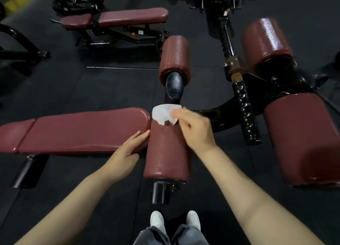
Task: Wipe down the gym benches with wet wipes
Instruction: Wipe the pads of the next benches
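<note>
Head view: a person stands over a dark red gym bench and looks down at both arms.
Right hand: the right hand [193, 128] pinches a white wet wipe [164, 114] in its fingers and presses it on the far end of the near roller pad [166, 152].
Left hand: the left hand [128, 150] is flat with the fingers close together. It rests where the long bench pad [82, 130] meets the roller pad. It holds nothing.
Where the wipe is: on top of the near roller pad, at the end by the black frame [173, 87].
What could go wrong: the roller pad is round, so the wipe may slide off the side and miss the under part. The wipe looks bunched up, so it may clean only a thin strip. The pad might turn if it is pushed hard. I think that is why the left hand steadies it.
Still to do: I cannot tell which pads are clean already. The far roller pad [174, 56], the two big pads [303, 134] on the right and the other bench [132, 17] at the back may still need a wipe.
Surface: the pads are shiny and smooth.
Room: the floor [73, 198] is dark rubber mat. The light is dim. White shoes [174, 220] show at the bottom.
</note>
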Tool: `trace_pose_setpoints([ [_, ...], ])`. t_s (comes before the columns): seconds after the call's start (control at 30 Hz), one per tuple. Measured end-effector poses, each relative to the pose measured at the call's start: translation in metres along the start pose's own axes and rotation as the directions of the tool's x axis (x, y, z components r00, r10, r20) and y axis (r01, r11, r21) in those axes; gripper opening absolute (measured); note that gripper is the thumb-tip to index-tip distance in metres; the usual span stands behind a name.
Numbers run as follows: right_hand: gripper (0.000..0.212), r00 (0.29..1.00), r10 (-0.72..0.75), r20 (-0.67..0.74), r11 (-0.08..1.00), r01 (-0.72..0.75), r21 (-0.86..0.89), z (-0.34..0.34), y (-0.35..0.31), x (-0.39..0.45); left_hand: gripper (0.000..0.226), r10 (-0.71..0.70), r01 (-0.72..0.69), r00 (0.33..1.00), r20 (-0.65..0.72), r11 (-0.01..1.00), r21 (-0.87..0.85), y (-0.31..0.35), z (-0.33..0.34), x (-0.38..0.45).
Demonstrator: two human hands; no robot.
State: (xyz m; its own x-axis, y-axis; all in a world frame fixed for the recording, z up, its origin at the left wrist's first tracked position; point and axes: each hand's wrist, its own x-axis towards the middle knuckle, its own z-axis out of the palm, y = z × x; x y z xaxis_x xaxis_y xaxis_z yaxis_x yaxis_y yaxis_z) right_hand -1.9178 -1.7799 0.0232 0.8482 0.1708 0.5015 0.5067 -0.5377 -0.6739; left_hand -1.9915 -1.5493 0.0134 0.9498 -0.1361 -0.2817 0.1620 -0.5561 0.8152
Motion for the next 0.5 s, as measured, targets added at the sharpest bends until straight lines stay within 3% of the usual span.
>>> trace_pose_setpoints([
  [0.17, 0.024, 0.96, -0.182, 0.214, 0.977, 0.152, 0.147, -0.025, -0.046, -0.114, 0.086, 0.133, -0.133, 0.991, 0.004, 0.983, 0.126, 0.015, -0.006, 0.005],
  [0.27, 0.02, 0.961, -0.207, 0.184, 0.977, 0.211, -0.002, -0.027, -0.028, -0.087, 0.093, 0.206, -0.21, 0.978, 0.043, 0.963, 0.168, 0.019, -0.002, 0.005],
  [0.4, 0.028, 0.998, 0.04, -0.039, 0.996, -0.043, -0.083, -0.005, 0.015, 0.0, 0.1, 0.206, -0.212, 0.976, 0.066, 0.972, 0.097, 0.006, -0.002, 0.007],
  [0.5, 0.031, 0.98, 0.174, -0.096, 0.983, -0.179, -0.048, 0.001, 0.011, 0.003, 0.1, 0.185, -0.187, 0.98, 0.078, 0.982, 0.015, -0.001, -0.003, 0.005],
])
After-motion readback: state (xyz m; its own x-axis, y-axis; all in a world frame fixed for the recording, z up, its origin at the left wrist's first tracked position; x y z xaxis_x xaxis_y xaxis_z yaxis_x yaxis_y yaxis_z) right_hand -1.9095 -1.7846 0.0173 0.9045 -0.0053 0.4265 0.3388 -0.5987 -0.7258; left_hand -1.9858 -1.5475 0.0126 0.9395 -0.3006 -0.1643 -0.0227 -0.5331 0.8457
